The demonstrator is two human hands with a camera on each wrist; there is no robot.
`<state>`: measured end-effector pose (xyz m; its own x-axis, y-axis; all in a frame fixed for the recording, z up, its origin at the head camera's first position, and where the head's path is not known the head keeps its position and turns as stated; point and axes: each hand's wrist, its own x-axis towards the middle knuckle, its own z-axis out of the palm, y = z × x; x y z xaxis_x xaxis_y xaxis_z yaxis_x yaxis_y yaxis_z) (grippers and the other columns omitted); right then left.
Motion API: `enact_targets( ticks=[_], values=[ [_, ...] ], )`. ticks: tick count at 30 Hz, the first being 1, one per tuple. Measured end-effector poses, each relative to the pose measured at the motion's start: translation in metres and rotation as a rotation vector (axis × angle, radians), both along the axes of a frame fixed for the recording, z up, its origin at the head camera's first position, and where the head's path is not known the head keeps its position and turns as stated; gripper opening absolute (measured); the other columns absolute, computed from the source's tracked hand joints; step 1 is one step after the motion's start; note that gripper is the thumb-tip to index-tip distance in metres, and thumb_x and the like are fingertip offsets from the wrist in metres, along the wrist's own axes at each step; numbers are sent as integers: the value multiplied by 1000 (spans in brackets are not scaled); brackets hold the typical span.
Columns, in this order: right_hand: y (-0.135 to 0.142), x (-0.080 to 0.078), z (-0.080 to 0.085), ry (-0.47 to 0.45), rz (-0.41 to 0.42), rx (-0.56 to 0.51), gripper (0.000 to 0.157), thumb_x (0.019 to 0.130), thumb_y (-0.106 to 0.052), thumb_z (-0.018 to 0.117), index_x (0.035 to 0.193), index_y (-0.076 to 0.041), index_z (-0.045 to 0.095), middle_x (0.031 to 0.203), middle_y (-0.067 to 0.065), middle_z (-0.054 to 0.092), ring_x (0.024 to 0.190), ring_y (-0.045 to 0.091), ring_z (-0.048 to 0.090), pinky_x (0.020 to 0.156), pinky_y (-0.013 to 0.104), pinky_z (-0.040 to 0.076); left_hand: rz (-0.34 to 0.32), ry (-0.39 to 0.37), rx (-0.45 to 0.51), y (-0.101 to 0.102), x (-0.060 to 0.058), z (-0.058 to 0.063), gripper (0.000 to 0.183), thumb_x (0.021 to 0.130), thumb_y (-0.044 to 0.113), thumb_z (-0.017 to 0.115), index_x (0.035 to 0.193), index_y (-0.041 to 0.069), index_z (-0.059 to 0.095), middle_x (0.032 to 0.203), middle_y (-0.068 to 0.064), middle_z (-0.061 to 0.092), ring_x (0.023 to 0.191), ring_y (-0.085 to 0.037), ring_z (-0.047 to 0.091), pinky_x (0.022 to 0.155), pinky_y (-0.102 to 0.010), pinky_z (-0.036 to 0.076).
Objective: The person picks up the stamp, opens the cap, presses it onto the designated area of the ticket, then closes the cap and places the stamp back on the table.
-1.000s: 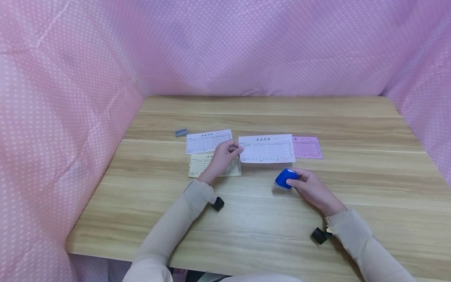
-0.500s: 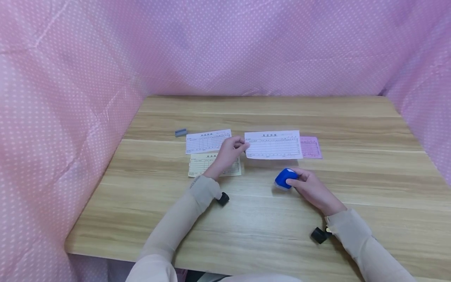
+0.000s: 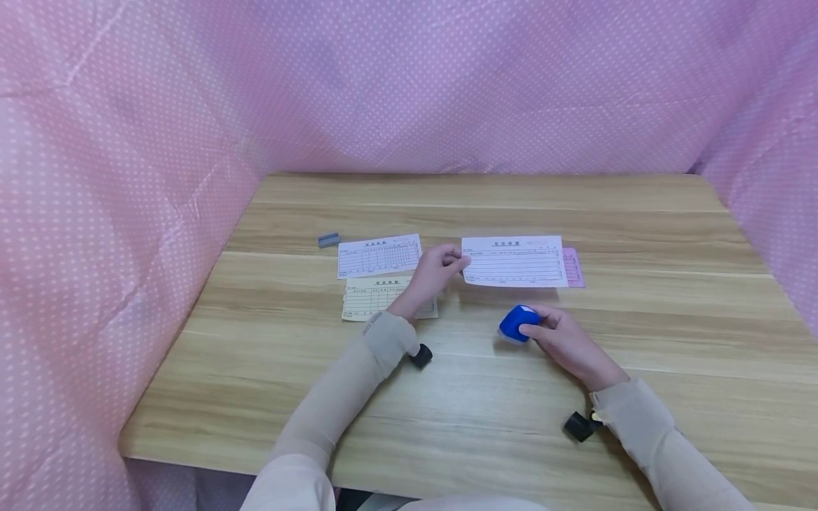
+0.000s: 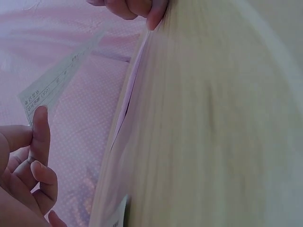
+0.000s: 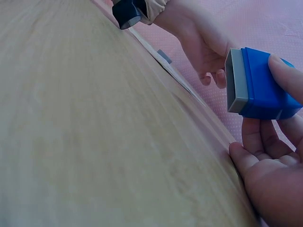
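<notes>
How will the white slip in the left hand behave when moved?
The white slip is probably light and flexible: it looks paper-thin in the left wrist view. Its far end may flutter, since the left hand pinches one edge.

A white paper [image 3: 511,262] with thin dark lines and printed words is held up by its left edge, a bit right of the middle of the frame. Below it, a chunky blue block [image 3: 519,323] with a grey end is held tilted.
</notes>
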<state>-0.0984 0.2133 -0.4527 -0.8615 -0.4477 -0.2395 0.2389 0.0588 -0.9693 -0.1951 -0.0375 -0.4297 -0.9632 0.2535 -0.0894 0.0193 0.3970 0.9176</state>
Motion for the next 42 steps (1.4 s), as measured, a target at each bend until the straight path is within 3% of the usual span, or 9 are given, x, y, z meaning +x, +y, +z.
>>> enact_targets(
  ticks=[4, 8, 11, 18, 26, 37, 42],
  values=[
    [0, 0, 3, -22, -18, 38, 41, 97, -18, 58, 131, 3, 51, 112, -17, 63, 106, -3, 57, 91, 11, 46, -10, 4, 4, 7, -2, 0, 19, 94, 20, 63, 102, 3, 65, 103, -14, 72, 90, -23, 65, 68, -19, 46],
    [0, 1, 4, -25, -27, 33, 24, 98, -15, 56, 122, -12, 60, 110, -16, 65, 105, -2, 57, 92, 11, 46, -33, 27, 12, 14, -3, 0, 19, 95, 19, 62, 101, 1, 64, 100, -17, 72, 84, -25, 64, 63, -18, 43],
    [0, 2, 5, -17, -24, 31, 21, 98, -16, 56, 118, -18, 61, 110, -16, 65, 105, -2, 57, 91, 11, 46, -40, 21, 16, 19, -4, -2, 19, 95, 19, 62, 101, 1, 64, 99, -17, 73, 78, -23, 63, 59, -17, 42],
    [0, 1, 2, -13, -36, 56, 35, 98, -17, 58, 129, -1, 54, 110, -17, 64, 105, -2, 57, 91, 11, 47, -36, -39, 29, 30, -8, -8, 18, 95, 20, 62, 103, 4, 64, 100, -14, 72, 63, -15, 56, 52, -19, 44],
    [-1, 2, 3, -22, -29, 57, 43, 98, -18, 57, 134, 4, 49, 113, -17, 62, 107, -3, 56, 92, 11, 46, -21, -50, 17, 40, -8, -16, 18, 94, 21, 63, 101, 5, 66, 100, -13, 72, 70, -12, 57, 59, -19, 46],
    [-2, 2, 6, -24, -27, 57, 48, 98, -17, 56, 137, 10, 43, 113, -16, 62, 108, -3, 56, 92, 11, 45, -16, -3, -58, 45, -10, -21, 17, 94, 22, 64, 99, 6, 67, 98, -9, 73, 93, -20, 67, 79, -24, 48],
    [-3, 2, 6, -26, -28, 63, 50, 98, -17, 57, 137, 10, 42, 114, -16, 61, 109, -4, 56, 93, 11, 45, -5, -1, -76, 46, -10, -25, 16, 94, 21, 64, 96, 6, 66, 98, -9, 73, 89, -16, 64, 73, -20, 43]
  ],
)
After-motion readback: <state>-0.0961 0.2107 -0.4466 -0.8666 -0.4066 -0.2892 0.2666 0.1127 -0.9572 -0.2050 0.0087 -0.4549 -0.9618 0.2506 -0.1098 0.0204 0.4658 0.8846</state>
